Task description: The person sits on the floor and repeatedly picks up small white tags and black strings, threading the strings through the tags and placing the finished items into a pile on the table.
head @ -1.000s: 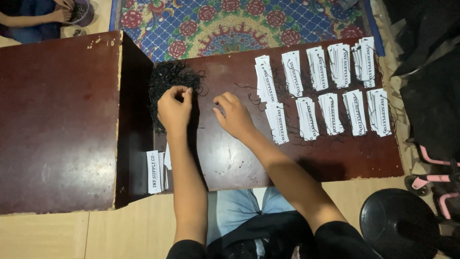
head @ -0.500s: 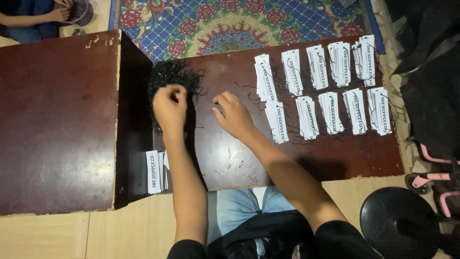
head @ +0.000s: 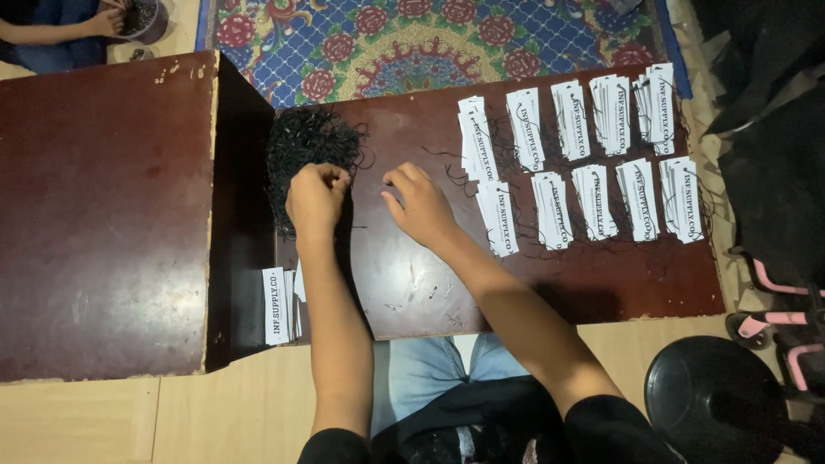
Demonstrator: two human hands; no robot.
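My left hand (head: 316, 199) rests at the lower edge of a tangled pile of black strings (head: 302, 142), with its fingers pinched shut in the strands. My right hand (head: 421, 204) lies on the dark brown table (head: 516, 292) just to the right. Its fingers are curled towards the pile, and I cannot tell whether a thin string is between them. Right of that hand, several stacks of white printed tags (head: 550, 206) with black loops lie in two rows.
A small stack of white tags (head: 277, 305) lies at the table's left front corner. A higher dark brown table (head: 103, 215) adjoins on the left. Another person's hands hold a bowl (head: 142, 17) at top left. A patterned rug (head: 430, 43) lies beyond, a black round stool (head: 722, 404) at lower right.
My left hand's fingers have shifted slightly at the edge of the string pile. My right hand has stayed almost where it was.
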